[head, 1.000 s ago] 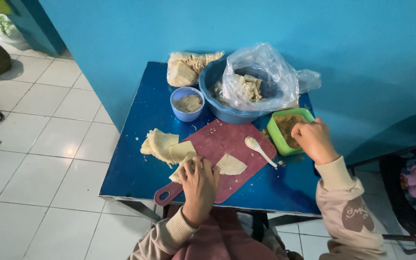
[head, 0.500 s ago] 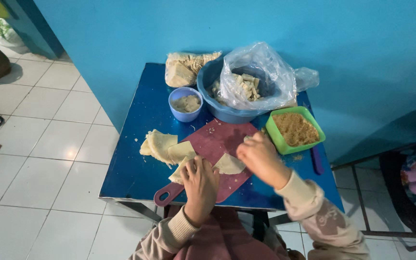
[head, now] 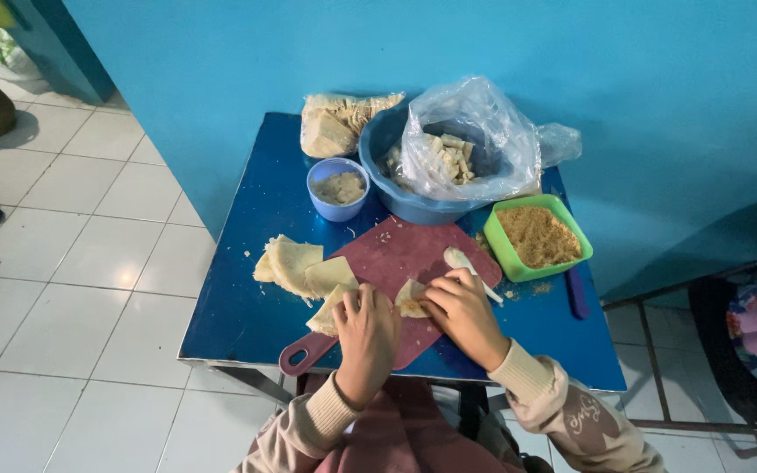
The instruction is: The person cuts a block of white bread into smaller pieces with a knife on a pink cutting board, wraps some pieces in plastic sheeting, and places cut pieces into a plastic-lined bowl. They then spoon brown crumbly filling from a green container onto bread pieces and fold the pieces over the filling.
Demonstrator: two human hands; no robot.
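A thin pale wrapper sheet [head: 411,298] lies on a dark red cutting board [head: 400,252] on the blue table [head: 247,307]. My left hand [head: 367,337] rests palm down on the board, its fingers on a second wrapper piece [head: 326,315]. My right hand [head: 462,311] pinches the edge of the sheet with its fingertips. A white spoon [head: 464,263] lies on the board just beyond my right hand. A stack of folded wrappers [head: 295,265] sits to the left of the board.
Behind the board stand a small blue bowl of paste [head: 337,187], a large blue basin [head: 396,197] holding a clear bag of pale cubes [head: 453,153], a bag of wrappers [head: 335,123] and a green tray of brown crumbs [head: 538,236]. A purple utensil [head: 576,293] lies at the right. Tiled floor lies left.
My right hand came back from the green tray to the cutting board and now pinches the wrapper sheet. My left hand stayed on the board.
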